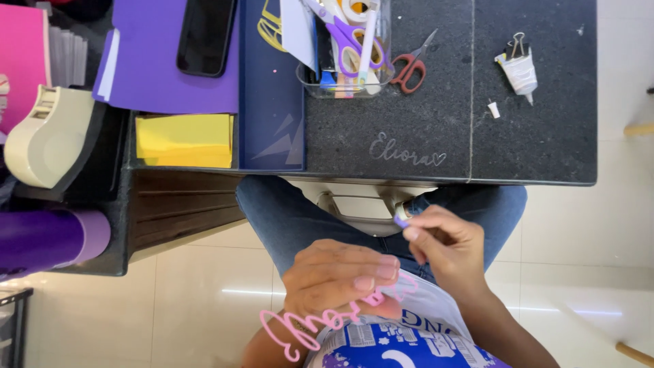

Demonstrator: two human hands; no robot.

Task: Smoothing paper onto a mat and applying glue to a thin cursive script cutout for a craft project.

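My left hand [340,276] is over my lap with its fingers curled, gripping a pink cut-out strip of looping script letters [289,330] that trails down to the left. My right hand [443,245] is just to its right. Its fingertips pinch a small purple and pale piece [401,218] near my jeans [286,218]. The two hands almost touch. What the small piece is cannot be told.
A dark stone table [545,136] carries a clear holder [344,71] with purple scissors, red scissors [411,67], a clipped glue tube [519,68], its small cap [493,109], a phone [206,34] on a purple folder, yellow paper [184,140], navy card [271,102]. A tape dispenser [44,136] and purple roll [48,238] sit left.
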